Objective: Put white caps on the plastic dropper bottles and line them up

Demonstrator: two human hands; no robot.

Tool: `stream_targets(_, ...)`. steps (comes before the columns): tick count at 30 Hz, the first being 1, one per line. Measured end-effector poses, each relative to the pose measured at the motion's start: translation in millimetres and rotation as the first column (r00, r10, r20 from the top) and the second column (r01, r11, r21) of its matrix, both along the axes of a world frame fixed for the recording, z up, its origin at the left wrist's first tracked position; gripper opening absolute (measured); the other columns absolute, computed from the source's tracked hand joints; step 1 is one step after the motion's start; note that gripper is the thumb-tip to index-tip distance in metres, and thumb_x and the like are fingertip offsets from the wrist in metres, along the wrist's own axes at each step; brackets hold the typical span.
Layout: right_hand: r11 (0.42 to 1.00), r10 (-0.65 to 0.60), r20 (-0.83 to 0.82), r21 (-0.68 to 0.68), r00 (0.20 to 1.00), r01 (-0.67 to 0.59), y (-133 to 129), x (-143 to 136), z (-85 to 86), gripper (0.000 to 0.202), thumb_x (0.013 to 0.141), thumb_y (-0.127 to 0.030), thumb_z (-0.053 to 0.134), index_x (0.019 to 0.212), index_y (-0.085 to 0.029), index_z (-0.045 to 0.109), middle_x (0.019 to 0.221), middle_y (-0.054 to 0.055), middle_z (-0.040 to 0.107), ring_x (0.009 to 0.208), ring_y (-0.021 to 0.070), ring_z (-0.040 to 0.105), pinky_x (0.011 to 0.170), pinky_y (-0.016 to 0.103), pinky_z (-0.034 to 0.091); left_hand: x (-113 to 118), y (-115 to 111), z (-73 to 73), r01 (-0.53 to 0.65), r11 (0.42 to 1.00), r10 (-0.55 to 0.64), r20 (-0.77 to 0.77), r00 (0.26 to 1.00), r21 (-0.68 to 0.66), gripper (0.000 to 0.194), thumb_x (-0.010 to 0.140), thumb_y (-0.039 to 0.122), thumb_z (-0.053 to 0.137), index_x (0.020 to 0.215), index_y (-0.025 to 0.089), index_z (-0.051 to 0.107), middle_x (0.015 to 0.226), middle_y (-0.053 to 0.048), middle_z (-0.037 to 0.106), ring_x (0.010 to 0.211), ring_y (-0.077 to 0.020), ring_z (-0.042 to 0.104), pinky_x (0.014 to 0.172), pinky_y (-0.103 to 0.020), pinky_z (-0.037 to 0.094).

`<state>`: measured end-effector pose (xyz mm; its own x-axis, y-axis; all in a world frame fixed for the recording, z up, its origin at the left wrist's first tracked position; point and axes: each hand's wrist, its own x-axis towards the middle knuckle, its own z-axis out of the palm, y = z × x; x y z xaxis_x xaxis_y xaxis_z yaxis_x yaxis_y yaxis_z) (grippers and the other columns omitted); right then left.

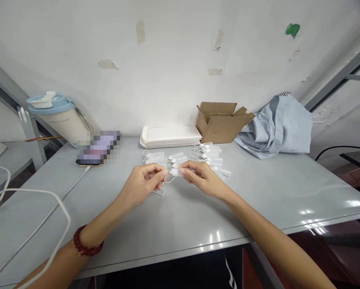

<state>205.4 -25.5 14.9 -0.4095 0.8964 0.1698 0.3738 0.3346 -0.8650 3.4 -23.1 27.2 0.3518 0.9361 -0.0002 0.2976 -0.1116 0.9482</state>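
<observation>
Over the middle of the table, my left hand [144,182] and my right hand [205,178] meet at one small white tube with a cord loop [174,172]. The right fingers pinch the tube's body and hide part of it. My left thumb and fingers are closed at its corded end, around the thin white loop. Similar tubes lie just behind my hands: a small group of them [156,155] to the left, a few [176,156] in the middle and several [211,150] to the right. One more tube [158,192] shows partly beneath my left hand.
Behind the tubes lies a stack of white envelopes [170,136], beside an open cardboard box [225,126]. A light blue cloth bag [276,126] rests at the right. A lidded cup [59,116] and a phone [98,148] with a white cable [73,186] are on the left.
</observation>
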Motion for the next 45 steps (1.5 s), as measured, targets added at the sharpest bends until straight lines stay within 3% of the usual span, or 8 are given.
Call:
stream_targets(7,0.999,-0.033,-0.065,-0.007,0.997,0.032,0.5,-0.2,3.1,0.025,0.087,-0.038,0.05,0.088,-0.016,0.062,0.068,0.001,0.058,0.059,0.0104,0.049,0.054,0.023,0.037,-8.4,9.9,-1.2,0.004,0.986,0.033,0.22,0.975,-0.166,0.023,0.079,0.036,0.058,0.069,0.016,0.064,0.068,-0.001,0.058,0.053,-0.01,0.047,0.052,-0.023,0.039)
stream_targets(13,1.0,-0.029,-0.045,0.008,0.999,0.03,-0.4,-1.1,3.0,0.024,0.088,-0.037,0.05,0.088,-0.016,0.062,0.068,0.0,0.058,0.061,0.0104,0.05,0.055,0.022,0.037,-7.9,9.4,1.8,0.052,0.995,-0.047,0.064,0.997,-0.089,0.026,0.078,0.04,0.059,0.067,0.018,0.064,0.057,0.002,0.053,0.054,-0.0105,0.047,0.052,-0.022,0.037)
stream_targets(17,0.999,-0.038,-0.019,0.005,0.999,0.038,-1.4,-3.3,2.6,0.025,0.087,-0.037,0.05,0.086,-0.015,0.063,0.065,0.0,0.057,0.058,0.0099,0.049,0.053,0.021,0.036,-4.5,5.9,-0.5,0.031,0.999,-0.031,-0.014,0.999,-0.014,0.026,0.079,0.039,0.057,0.065,0.017,0.063,0.054,0.002,0.052,0.052,-0.0105,0.047,0.051,-0.022,0.036)
stream_targets(26,1.0,-0.014,-0.035,-0.014,0.999,0.013,-0.4,-2.6,-0.3,0.023,0.087,-0.035,0.051,0.088,-0.015,0.062,0.067,0.0,0.059,0.058,0.0098,0.05,0.054,0.022,0.038,0.4,2.1,-1.4,-0.007,1.0,0.007,-0.026,1.0,0.022,0.025,0.079,0.037,0.057,0.064,0.017,0.062,0.052,0.002,0.051,0.052,-0.011,0.047,0.053,-0.022,0.04)
stream_targets(32,0.993,-0.051,-0.058,0.104,0.997,0.057,5.9,7.0,4.1,0.015,0.08,-0.031,0.06,0.087,-0.017,0.06,0.084,0.003,0.063,0.071,0.0132,0.054,0.061,0.025,0.041,5.8,4.1,-7.6,-0.208,0.977,0.206,0.039,0.978,0.055,0.022,0.078,0.039,0.058,0.083,0.019,0.065,0.073,0.0,0.059,0.058,-0.0113,0.05,0.054,-0.022,0.041)
stream_targets(37,0.948,-0.159,0.083,0.292,0.984,0.129,15.7,16.3,-4.0,0.01,0.075,-0.016,0.058,0.084,-0.018,0.053,0.084,0.003,0.06,0.068,0.0135,0.051,0.058,0.025,0.039,-0.9,10.1,-10.1,-0.333,0.943,0.331,0.149,0.932,-0.014,0.023,0.078,0.04,0.059,0.085,0.019,0.065,0.076,0.0,0.06,0.057,-0.0104,0.049,0.054,-0.023,0.039)
stream_targets(41,0.927,-0.112,0.283,0.374,0.953,-0.002,20.7,16.2,-18.7,0.021,0.071,-0.004,0.049,0.086,-0.019,0.051,0.089,0.004,0.059,0.075,0.016,0.053,0.062,0.026,0.038,-3.3,9.7,-7.2,-0.328,0.944,0.328,0.212,0.921,-0.034,0.022,0.076,0.039,0.061,0.082,0.018,0.065,0.077,-0.001,0.063,0.056,-0.0107,0.051,0.055,-0.024,0.039)
stream_targets(45,0.931,-0.049,0.382,0.353,0.923,-0.097,19.9,7.2,-28.0,0.024,0.07,0.002,0.045,0.083,-0.018,0.05,0.089,0.005,0.057,0.078,0.0158,0.054,0.067,0.026,0.039,-2.2,8.3,-6.4,-0.315,0.948,0.315,0.224,0.922,-0.035,0.021,0.076,0.037,0.061,0.082,0.018,0.066,0.076,-0.002,0.063,0.056,-0.0108,0.051,0.054,-0.024,0.039)
